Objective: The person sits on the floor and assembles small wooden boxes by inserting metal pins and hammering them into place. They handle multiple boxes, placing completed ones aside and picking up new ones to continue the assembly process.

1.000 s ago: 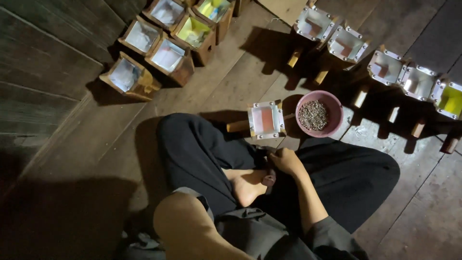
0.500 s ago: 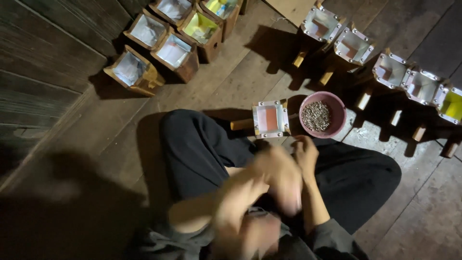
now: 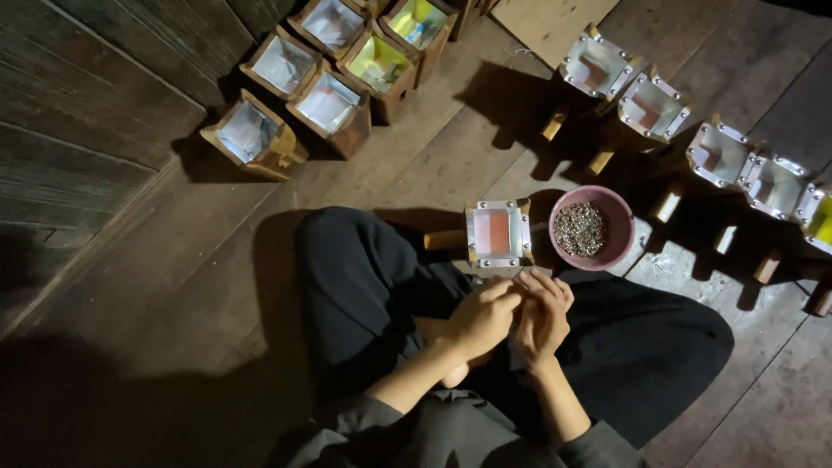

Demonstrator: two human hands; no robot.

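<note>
Both hands meet over the lap, left hand [image 3: 481, 319] and right hand [image 3: 542, 316] with fingers curled; their grip cannot be told. The square wooden box [image 3: 497, 234] sits just beyond them on the floor [image 3: 173, 260], left of the pink bowl [image 3: 593, 229].

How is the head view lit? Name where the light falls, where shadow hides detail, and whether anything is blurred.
Head view: one light from above falls on the pink bowl, the left hand and the right hand; the frame edges fall into deep shadow; the boxes cast hard shadows on the plank floor; the picture is sharp, with no glare.
</note>
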